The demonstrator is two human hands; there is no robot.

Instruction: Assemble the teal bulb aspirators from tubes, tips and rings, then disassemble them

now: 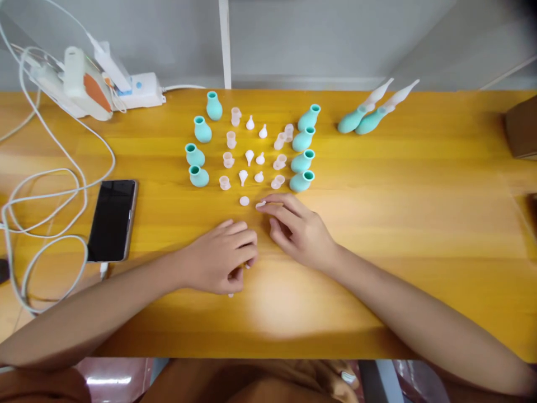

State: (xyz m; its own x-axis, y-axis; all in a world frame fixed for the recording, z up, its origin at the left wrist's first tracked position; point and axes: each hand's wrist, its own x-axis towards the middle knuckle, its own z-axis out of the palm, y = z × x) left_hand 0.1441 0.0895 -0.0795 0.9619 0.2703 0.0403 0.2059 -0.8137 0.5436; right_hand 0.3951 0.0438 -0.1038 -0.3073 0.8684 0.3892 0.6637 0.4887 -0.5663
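My right hand point(300, 229) reaches in from the right with its index and middle fingertips on a small white piece point(260, 205). Its thumb is bent under, apart from that piece. Just left of the fingertips lies a round white disc point(244, 201). My left hand point(222, 254) rests low over the table, fingers curled; what they may hold is hidden. Beyond both hands, small white bulb-shaped pieces point(260, 158) and fan-topped white pieces point(243, 177) stand in the middle. Translucent pinkish connectors point(229, 159) flank them, with turquoise rubber bulbs point(302, 162) in outer columns.
Two turquoise bulbs with long white nozzles point(390, 101) lean at the back right. A phone point(113, 221) on a charging cable lies left, beside coiled white cables point(46, 196). A power strip point(142, 90) with plugged chargers sits back left. A brown box point(522, 129) stands far right.
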